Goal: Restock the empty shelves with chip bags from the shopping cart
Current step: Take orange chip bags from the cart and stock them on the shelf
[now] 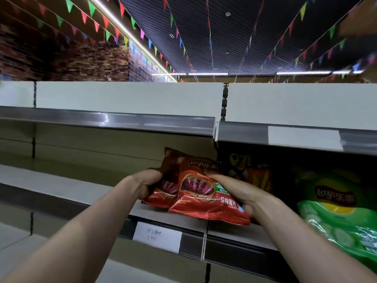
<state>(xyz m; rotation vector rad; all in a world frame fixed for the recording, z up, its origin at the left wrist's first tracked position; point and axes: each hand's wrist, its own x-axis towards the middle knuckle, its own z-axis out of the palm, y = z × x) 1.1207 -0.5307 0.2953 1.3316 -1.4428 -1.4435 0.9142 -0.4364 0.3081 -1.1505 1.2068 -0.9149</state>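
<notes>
Above the front edge of the middle shelf (61, 186), the left hand (145, 183) grips the rear red chip bag (170, 166) while the right hand (236, 193) grips the overlapping front red chip bag (204, 198) by its right side, just left of an orange bag (253, 174) and a green bag (336, 217).

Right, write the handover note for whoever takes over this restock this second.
Left hand grips the rear red chip bag; right hand grips the front red chip bag.
Both bags are at the right end of the left bay's middle shelf, bottoms over its front edge, not yet released.
The bay to the right holds a green chip bag and an orange bag.
Left to do: set these two down, then fill the rest of that shelf. The cart is not in view.
</notes>
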